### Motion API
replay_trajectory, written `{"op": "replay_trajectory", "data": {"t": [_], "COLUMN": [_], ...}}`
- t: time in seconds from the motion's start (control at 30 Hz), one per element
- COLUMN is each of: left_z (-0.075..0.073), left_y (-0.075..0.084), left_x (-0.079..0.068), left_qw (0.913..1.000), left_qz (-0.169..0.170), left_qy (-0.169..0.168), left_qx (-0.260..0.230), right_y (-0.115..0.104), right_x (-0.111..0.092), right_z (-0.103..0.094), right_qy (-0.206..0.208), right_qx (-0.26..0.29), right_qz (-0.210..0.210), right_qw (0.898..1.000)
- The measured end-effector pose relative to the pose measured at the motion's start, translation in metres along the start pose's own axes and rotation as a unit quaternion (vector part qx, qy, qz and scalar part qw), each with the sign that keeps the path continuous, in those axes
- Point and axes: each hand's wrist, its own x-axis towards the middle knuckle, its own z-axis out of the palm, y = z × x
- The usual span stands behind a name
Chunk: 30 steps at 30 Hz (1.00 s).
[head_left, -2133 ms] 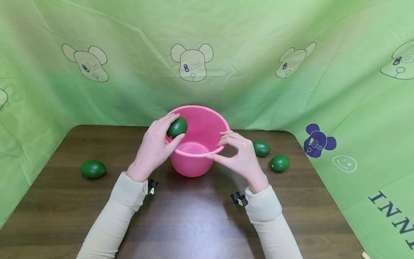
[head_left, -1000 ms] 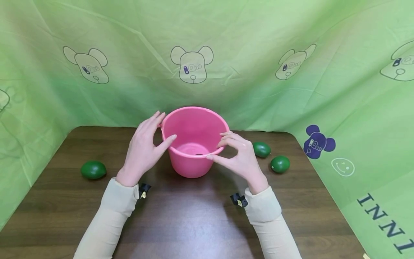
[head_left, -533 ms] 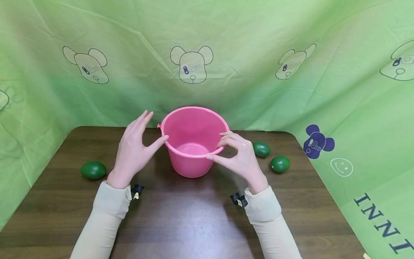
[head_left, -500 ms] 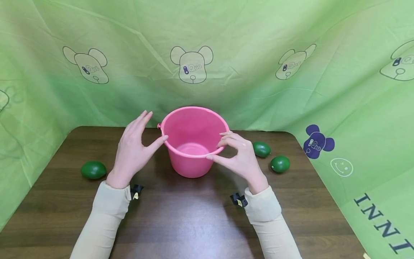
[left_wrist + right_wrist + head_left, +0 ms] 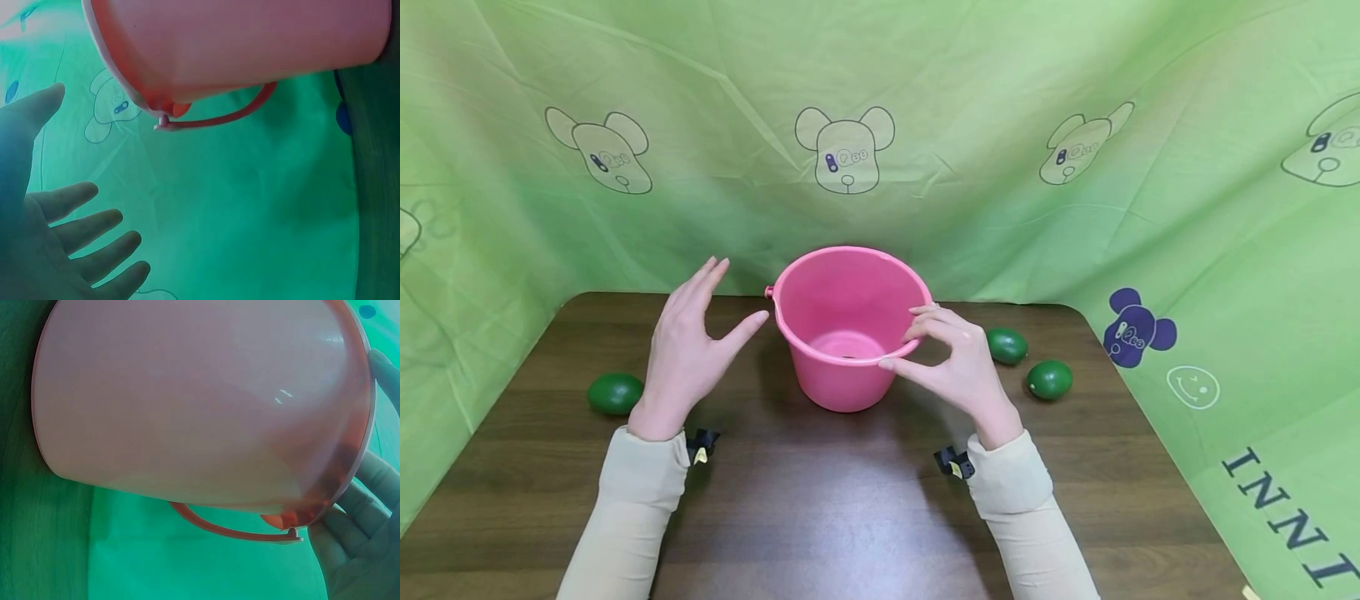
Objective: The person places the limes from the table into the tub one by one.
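Note:
In the head view a pink bucket (image 5: 844,379) stands upright at the table's far middle. My right hand (image 5: 958,350) holds its right front rim, thumb at the front and fingers at the side; the right wrist view shows the fingers (image 5: 359,506) along that rim. My left hand (image 5: 681,350) is in the air left of the bucket, fingers spread, holding nothing. Its spread fingers (image 5: 103,225) show apart from the bucket in the left wrist view. A dark green, lime-like fruit (image 5: 613,393) lies beside the left wrist, partly hidden by it. A small dark sliver shows inside the bucket, just above the front rim.
Two more green fruits, one nearer the bucket (image 5: 1007,345) and one farther right (image 5: 1049,380), lie on the brown wooden table (image 5: 820,517). A green printed cloth (image 5: 940,125) hangs behind and at the sides. The bucket's handle (image 5: 237,112) hangs down behind it.
My left hand held a green fruit over the bucket's left rim, let go of it, and moved left, away from the rim. My right hand stays on the rim.

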Motion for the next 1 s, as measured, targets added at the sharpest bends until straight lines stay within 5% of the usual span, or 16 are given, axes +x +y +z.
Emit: {"op": "replay_trajectory", "data": {"t": [1.0], "left_z": [-0.027], "left_y": [-0.021], "left_x": [-0.005], "left_qw": [0.9988], "left_qz": [-0.039], "left_qy": [0.029], "left_qx": [0.005], "right_y": [0.001], "right_x": [0.003], "right_z": [0.002], "right_qy": [0.003], "right_qx": [-0.002], "right_qz": [-0.006], "right_qw": [1.000]}}
